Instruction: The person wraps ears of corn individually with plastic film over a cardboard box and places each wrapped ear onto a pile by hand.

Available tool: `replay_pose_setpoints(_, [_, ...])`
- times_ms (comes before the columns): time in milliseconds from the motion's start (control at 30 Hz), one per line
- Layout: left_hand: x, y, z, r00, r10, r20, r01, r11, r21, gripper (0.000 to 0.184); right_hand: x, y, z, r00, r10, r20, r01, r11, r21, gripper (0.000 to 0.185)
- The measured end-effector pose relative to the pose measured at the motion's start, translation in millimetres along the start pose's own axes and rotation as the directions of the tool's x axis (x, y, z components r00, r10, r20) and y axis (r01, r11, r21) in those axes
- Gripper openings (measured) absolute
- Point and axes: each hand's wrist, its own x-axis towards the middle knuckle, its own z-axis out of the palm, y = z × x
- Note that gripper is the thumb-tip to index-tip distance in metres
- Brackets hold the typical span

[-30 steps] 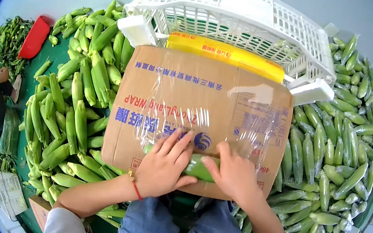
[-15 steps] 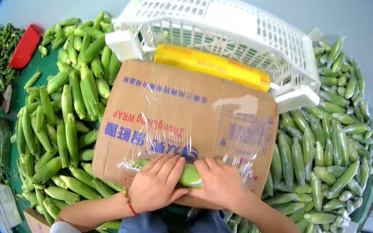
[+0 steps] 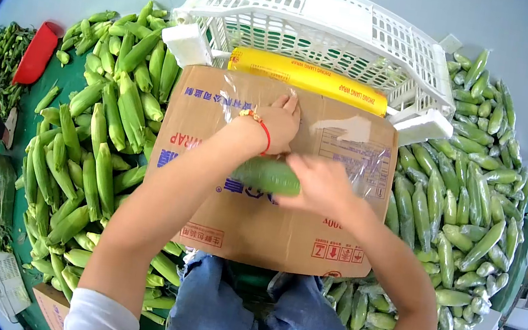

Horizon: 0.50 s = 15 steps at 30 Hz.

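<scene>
"Corn ear (image 3: 272,177): where, with what room?"

"Over the cardboard's (image 3: 261,232) middle, bare space nearer the knees (image 3: 309,323). Unwrapped corn (image 3: 129,112) crowds the left edge; left hand (image 3: 277,125) outstretched, hold unclear; right hand (image 3: 323,185) clasps the ear; wrapped corn (image 3: 436,209) lines the right edge."

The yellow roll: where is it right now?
In the head view, the yellow roll sits at upper centre, between the cardboard and the white crate.

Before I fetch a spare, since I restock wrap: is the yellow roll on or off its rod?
On: the yellow roll has white rod showing beyond both its ends.
</scene>
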Motion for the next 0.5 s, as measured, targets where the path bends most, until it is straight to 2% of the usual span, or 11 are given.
replay_pose_setpoints(33, [-1.5,-1.6,-5.1,0.999,-0.015,0.032,0.015,1.000,-0.021,0.084,-10.1,-6.3,-3.9,0.997,-0.069,-0.018,0.070,0.997,0.016,0.056])
replay_pose_setpoints(100, [-2.3,-6.9,0.8,0.999,-0.022,-0.026,0.020,0.998,-0.053,0.087,-36.6,-23.8,-15.7,0.977,-0.098,0.187,0.078,0.991,0.112,0.059])
replay_pose_setpoints(167, [-4.1,-7.0,2.8,0.996,-0.017,-0.085,0.009,0.995,-0.096,0.084,-70.9,-41.3,-28.1,0.863,-0.065,0.500,-0.104,0.947,0.302,0.058])
replay_pose_setpoints(200, [-8.8,-9.2,3.0,0.986,-0.018,-0.164,-0.018,0.977,-0.213,0.081,-84.7,-40.9,-32.3,0.785,-0.131,0.605,-0.087,0.945,0.316,0.061])
replay_pose_setpoints(233, [-14.1,-12.7,3.8,0.969,-0.033,-0.246,-0.051,0.943,-0.328,0.078,-98.9,-42.6,-38.8,0.695,-0.109,0.710,-0.249,0.890,0.381,0.063])
replay_pose_setpoints(300, [-32.3,-7.0,10.1,0.837,-0.145,-0.527,-0.179,0.839,-0.514,0.071,-136.3,-38.2,-33.6,0.769,0.020,0.639,-0.409,0.784,0.467,0.067])
replay_pose_setpoints(333, [-47.4,5.8,14.5,0.686,-0.243,-0.686,-0.282,0.780,-0.558,0.066,-147.0,-33.9,-28.4,0.814,0.124,0.568,-0.485,0.683,0.546,0.066])
replay_pose_setpoints(400, [-87.5,48.7,23.0,0.570,-0.021,-0.821,-0.444,0.833,-0.330,0.053,-146.4,-30.7,-12.4,0.813,0.356,0.461,-0.569,0.312,0.761,0.064])
replay_pose_setpoints(433, [-97.8,68.3,24.9,0.591,0.093,-0.801,-0.484,0.835,-0.260,0.049,-145.4,-34.2,-5.0,0.766,0.470,0.438,-0.541,0.104,0.835,0.062])
replay_pose_setpoints(467, [-101.9,83.0,26.2,0.605,0.197,-0.771,-0.519,0.833,-0.194,0.044,-137.1,-39.4,-6.6,0.755,0.357,0.551,-0.547,-0.120,0.828,0.061])
replay_pose_setpoints(500, [-97.3,84.0,32.0,0.645,0.091,-0.759,-0.468,0.832,-0.298,0.041,-120.9,-42.5,-15.9,0.746,0.214,0.630,-0.554,-0.325,0.766,0.060])
